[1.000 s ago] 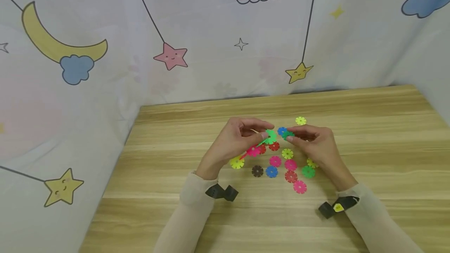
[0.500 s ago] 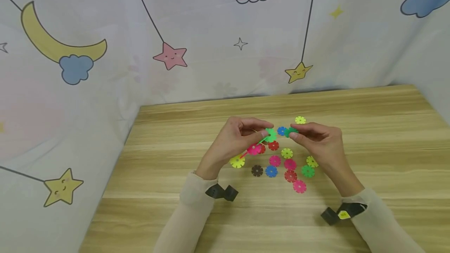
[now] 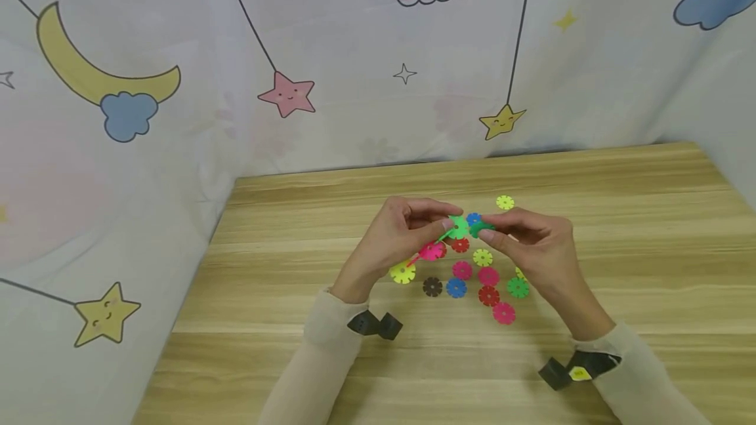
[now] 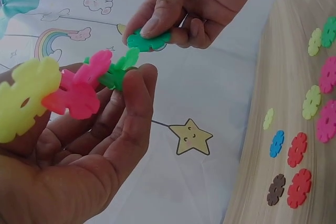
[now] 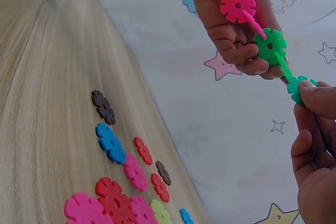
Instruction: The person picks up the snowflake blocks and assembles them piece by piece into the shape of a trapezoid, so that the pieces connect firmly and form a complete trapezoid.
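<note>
1. We saw the left hand (image 3: 392, 241) pinching the chain (image 5: 254, 23) near its green end, its long axis slanting from the heel of that hand past the fingertips towards the right hand.
2. The right hand (image 3: 540, 241) pinched a disc (image 4: 152, 43) just beyond that green end; we could not tell whether they touched.
3. Below and between both hands, loose discs (image 3: 484, 278) lay on the table (image 3: 449, 372); the right hand partly hid a yellow one.

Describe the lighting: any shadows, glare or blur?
Head view: soft, even-looking light, with a faint shadow on the table beside the left sleeve; left wrist view: pale and hazy, no strong glare on the yellow disc; right wrist view: diffuse shadow at upper left, the blue disc fairly crisp.
</note>
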Motion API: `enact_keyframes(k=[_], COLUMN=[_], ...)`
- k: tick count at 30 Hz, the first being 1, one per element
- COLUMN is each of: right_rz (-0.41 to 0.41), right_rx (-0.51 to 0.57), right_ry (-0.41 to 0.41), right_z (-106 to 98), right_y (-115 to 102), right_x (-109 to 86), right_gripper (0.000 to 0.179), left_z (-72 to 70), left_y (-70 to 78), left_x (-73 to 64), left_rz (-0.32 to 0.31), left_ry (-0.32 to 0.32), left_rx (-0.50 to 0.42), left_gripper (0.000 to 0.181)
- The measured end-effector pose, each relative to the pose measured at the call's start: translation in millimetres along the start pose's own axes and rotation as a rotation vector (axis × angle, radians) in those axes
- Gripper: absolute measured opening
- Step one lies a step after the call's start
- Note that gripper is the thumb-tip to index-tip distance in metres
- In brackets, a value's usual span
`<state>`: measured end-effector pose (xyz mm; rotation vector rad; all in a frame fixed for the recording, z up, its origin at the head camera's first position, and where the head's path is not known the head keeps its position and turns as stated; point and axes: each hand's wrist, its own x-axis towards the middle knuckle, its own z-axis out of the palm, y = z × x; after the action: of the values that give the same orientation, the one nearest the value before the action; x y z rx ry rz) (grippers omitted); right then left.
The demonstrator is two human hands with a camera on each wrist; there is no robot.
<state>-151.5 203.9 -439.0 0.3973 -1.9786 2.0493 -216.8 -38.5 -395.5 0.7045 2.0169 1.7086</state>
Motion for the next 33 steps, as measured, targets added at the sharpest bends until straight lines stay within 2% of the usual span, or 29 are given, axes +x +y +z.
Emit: enact_keyframes(k=[6, 11, 13, 18, 21, 29, 33], right_rz=[-0.01, -0.037, -0.077, -0.236, -0.293, -0.326, -0.318], right_rx=[0.038, 0.024, 0.019, 0.051, 0.061, 0.012, -0.033], right_ry=[-0.016, -0.015, -0.012, -0.036, -0.049, 0.022, 0.028], right_z=[1, 4, 6, 8, 9, 12, 14], right_y=[0, 1, 2, 6, 7, 6, 5], right_x=[0.1, -0.6, -0.7, 1.8, 3.0, -1.9, -1.7], right_gripper=[0.021, 0.019, 0.019, 0.021, 0.021, 0.012, 0.021], left_z=[1.4, 3.8, 4.7, 5.9, 7.4, 16.0, 15.4], left_y=[0.4, -0.4, -0.9, -1.2, -1.1, -2.1, -2.7], left_x=[-0.2, -0.1, -0.1, -0.1, -0.5, 1.2, 0.3], left_rz=[0.006, 0.012, 0.015, 0.033, 0.039, 0.045, 0.033], left_ry=[-0.004, 0.003, 0.004, 0.003, 0.009, -0.021, 0.009], left_rx=[-0.018, -0.001, 0.005, -0.002, -0.013, -0.073, -0.081], left_gripper=[0.024, 0.022, 0.023, 0.022, 0.021, 0.023, 0.022])
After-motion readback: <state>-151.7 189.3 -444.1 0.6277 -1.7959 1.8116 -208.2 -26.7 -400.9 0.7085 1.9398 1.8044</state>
